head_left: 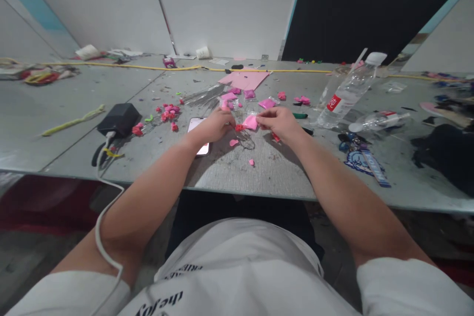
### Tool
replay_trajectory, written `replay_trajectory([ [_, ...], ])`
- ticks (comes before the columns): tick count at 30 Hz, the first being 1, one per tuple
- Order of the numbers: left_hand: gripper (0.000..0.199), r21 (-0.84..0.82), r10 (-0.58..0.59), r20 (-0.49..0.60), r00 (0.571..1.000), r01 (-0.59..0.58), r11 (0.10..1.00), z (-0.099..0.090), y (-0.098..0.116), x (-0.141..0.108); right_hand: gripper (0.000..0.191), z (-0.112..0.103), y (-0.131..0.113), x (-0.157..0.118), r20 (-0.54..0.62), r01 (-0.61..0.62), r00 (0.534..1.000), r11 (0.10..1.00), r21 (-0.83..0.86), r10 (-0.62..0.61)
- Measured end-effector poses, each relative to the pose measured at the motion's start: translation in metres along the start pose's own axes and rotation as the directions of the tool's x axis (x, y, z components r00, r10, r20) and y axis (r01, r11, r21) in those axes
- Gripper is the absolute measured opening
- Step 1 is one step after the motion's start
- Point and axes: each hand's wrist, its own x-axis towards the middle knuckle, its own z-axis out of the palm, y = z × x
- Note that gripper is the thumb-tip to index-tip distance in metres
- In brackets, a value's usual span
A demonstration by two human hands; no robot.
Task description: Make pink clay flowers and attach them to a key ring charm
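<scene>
My right hand (280, 122) has thumb and fingertips pinched at the edge of a light pink piece of soft clay (251, 122). My left hand (221, 124) is curled on the other side, its fingertips beside small red pieces (240, 128); what they grip is too small to make out. A white-screened phone (203, 149) lies partly under my left wrist. Below the hands are a flat pink scrap (233, 142), a thin ring of wire or cord (247, 144) and a small pink bit (252, 162). Behind them lie pink clay packets (267, 103).
Red and pink lumps (169, 112) and a black charger (118, 119) with a white cable lie left. On the right stand a clear water bottle (350, 91) and a lying bottle (383, 121). A pink sheet (246, 79) and a yellow cord (148, 67) are farther back.
</scene>
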Motion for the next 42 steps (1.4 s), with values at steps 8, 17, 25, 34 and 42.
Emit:
replay_trajectory([
  [8,0.016,-0.126,-0.012,-0.192,0.981,-0.013,0.992,-0.011,0.01,-0.01,0.014,0.009,-0.001,-0.012,0.153,-0.132,0.983,0.965,0.225,0.099],
  [17,0.012,-0.167,0.006,-0.193,0.981,-0.039,0.985,-0.01,0.015,-0.009,0.015,0.016,-0.002,-0.02,0.16,-0.076,0.986,0.966,0.245,0.037],
  [25,0.015,-0.158,0.017,-0.223,0.975,-0.053,0.986,-0.008,0.015,-0.009,0.025,0.017,0.003,-0.019,0.164,0.007,0.986,0.981,0.193,-0.039],
  [34,0.018,-0.119,0.024,-0.214,0.977,-0.05,0.992,-0.004,0.012,-0.009,0.023,0.018,0.005,-0.02,0.197,0.001,0.98,0.988,0.156,-0.032],
  [42,0.02,-0.075,0.055,-0.215,0.975,-0.073,0.995,-0.001,0.01,-0.008,0.019,0.019,0.005,-0.019,0.199,-0.047,0.98,0.976,0.211,0.004],
])
